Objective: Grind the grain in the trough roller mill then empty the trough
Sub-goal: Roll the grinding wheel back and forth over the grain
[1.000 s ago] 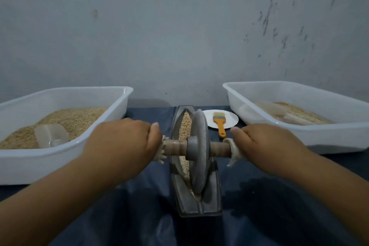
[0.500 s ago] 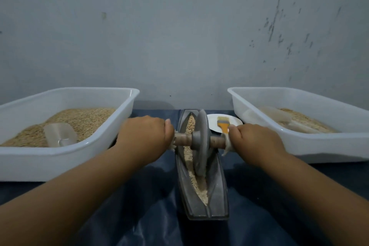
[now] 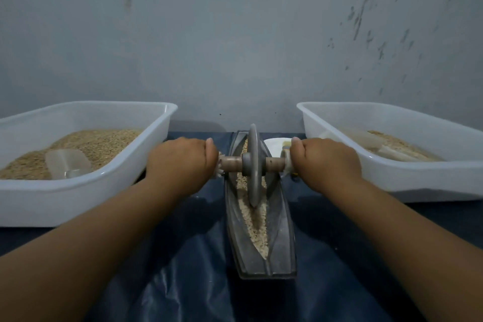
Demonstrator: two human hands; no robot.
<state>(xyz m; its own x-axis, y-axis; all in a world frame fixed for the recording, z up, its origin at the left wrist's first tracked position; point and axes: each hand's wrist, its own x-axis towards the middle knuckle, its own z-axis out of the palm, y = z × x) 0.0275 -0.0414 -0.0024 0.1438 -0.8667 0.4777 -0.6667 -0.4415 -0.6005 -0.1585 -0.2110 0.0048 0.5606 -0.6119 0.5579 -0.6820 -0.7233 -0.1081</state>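
You have a dull grey metal trough and wheel on a wooden axle, glossy dark sheeting covering the worktop, and smooth white plastic tubs.

Both bare forearms reaching in from the bottom corners of the frame, angled up and inward toward the middle. Left hand sitting just left of centre, knuckles up, fingers curled down tight around something hidden under the palm, thumb tip poking out at the upper right of the fist. Right hand mirroring it just right of centre, same fist shape, back of the hand facing up, thumb tip at its upper left. Wrists pretty much straight, in line with the forearms. Both fists level with each other, well apart, arms stretched out rather than bent in close. No sleeves showing anywhere.
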